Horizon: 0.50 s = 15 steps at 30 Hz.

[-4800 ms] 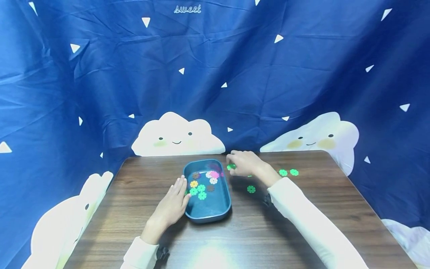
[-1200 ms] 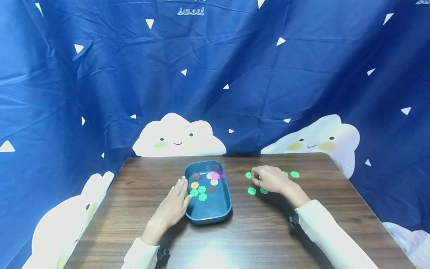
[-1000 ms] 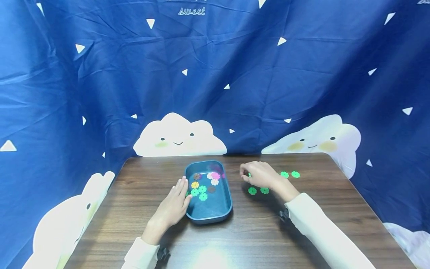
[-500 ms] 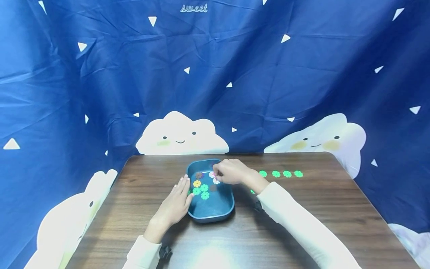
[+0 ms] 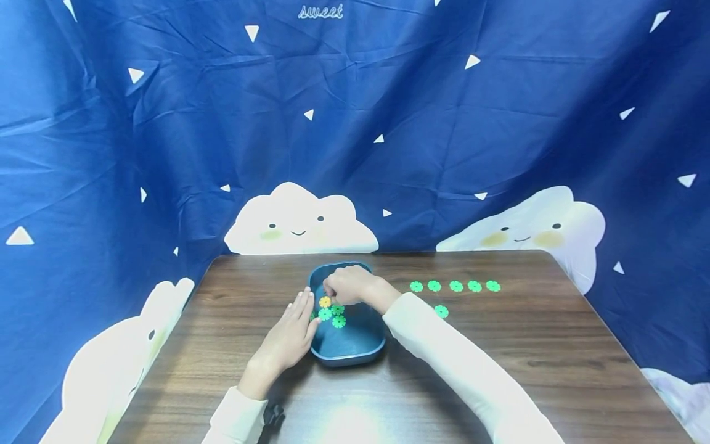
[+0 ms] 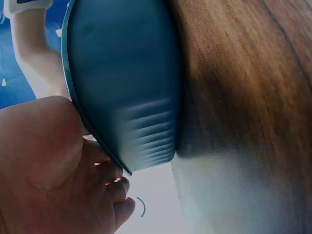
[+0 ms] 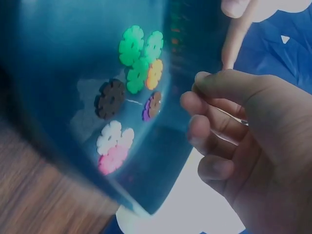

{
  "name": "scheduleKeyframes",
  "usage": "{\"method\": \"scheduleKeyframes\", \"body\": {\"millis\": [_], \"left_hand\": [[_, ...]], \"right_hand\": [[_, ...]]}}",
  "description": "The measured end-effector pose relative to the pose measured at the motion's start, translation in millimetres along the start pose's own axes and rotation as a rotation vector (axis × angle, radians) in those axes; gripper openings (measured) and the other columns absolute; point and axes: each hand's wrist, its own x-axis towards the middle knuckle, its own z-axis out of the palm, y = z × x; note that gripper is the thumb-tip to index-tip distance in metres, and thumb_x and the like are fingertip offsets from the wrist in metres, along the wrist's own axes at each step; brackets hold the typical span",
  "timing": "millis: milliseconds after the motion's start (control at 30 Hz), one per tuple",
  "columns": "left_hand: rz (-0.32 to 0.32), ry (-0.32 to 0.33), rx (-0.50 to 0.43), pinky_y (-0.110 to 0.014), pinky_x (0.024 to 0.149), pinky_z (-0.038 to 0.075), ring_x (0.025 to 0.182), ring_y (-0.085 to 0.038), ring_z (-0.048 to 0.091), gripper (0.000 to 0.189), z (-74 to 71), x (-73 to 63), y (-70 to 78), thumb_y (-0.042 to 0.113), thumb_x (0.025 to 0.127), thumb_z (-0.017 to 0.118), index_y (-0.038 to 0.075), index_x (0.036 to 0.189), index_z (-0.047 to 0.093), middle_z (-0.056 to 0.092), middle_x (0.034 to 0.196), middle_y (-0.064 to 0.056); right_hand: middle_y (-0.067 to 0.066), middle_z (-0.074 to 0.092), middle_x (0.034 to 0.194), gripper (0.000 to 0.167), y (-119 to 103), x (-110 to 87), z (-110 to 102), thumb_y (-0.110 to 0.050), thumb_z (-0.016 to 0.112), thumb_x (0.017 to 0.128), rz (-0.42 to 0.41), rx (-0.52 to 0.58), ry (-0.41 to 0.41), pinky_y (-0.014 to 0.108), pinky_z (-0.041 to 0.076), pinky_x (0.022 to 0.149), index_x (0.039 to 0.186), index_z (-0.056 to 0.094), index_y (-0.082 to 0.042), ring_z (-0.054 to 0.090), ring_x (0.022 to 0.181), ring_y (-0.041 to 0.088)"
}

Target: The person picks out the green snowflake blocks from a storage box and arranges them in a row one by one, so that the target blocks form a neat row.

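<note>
A dark blue tray (image 5: 355,345) stands on the wooden table. Inside lie flower-shaped plastic discs: several green discs (image 5: 339,321), an orange disc (image 5: 325,301), and, in the right wrist view, a dark brown disc (image 7: 110,99), white discs (image 7: 108,138), a pink disc (image 7: 113,160) and a brown disc (image 7: 155,104) over a purple one. Straight fingers of my left hand (image 5: 285,333) rest along the tray's left rim. My right hand (image 5: 349,285) hovers over the far part of the tray, fingers loosely curled, nothing visible between them; it hides some discs in the head view.
On the table right of the tray, several green discs (image 5: 456,286) form a row. Nearer me lies another green disc (image 5: 441,311), beside my right sleeve (image 5: 444,345). A blue curtain (image 5: 421,123) with clouds hangs behind the table's far edge.
My right hand held a green disc, which now lies in the nearer group on the table. It has since swung left, from above the green discs to over the tray. My left hand stays put.
</note>
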Motion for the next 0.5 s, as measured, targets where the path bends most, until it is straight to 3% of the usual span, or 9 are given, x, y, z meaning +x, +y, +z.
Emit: {"method": "scheduleKeyframes", "body": {"millis": [233, 333, 500], "left_hand": [[0.019, 0.021, -0.022, -0.060, 0.131, 0.027, 0.164, -0.042, 0.023, 0.063, 1.6, -1.3, -1.9, 0.028, 0.115, 0.044, -0.008, 0.164, 0.029, 0.023, 0.175, -0.025], [0.033, 0.034, -0.013, -0.061, 0.131, 0.028, 0.164, -0.041, 0.024, 0.063, 4.2, -1.3, -4.5, 0.028, 0.115, 0.043, -0.008, 0.164, 0.029, 0.024, 0.175, -0.025], [0.039, 0.040, -0.014, -0.060, 0.131, 0.028, 0.164, -0.041, 0.024, 0.063, 3.1, -0.8, -4.4, 0.028, 0.115, 0.045, -0.008, 0.164, 0.030, 0.024, 0.175, -0.026]], "right_hand": [[-0.008, 0.063, 0.071, 0.009, -7.7, 16.7, 11.4, -0.021, 0.072, 0.101, 0.046, -0.003, -0.065, 0.023, 0.045, 0.061, 0.092, 0.075, -0.020, 0.056, 0.064, 0.009], [-0.009, 0.069, 0.081, 0.003, -10.3, 22.1, 17.3, -0.022, 0.074, 0.100, 0.062, 0.002, -0.081, 0.024, 0.053, 0.069, 0.100, 0.077, -0.021, 0.060, 0.071, 0.008], [-0.009, 0.077, 0.102, 0.017, -15.4, 28.7, 24.0, -0.023, 0.078, 0.098, 0.068, -0.007, -0.109, 0.033, 0.062, 0.089, 0.114, 0.077, -0.022, 0.068, 0.088, 0.009]]}}
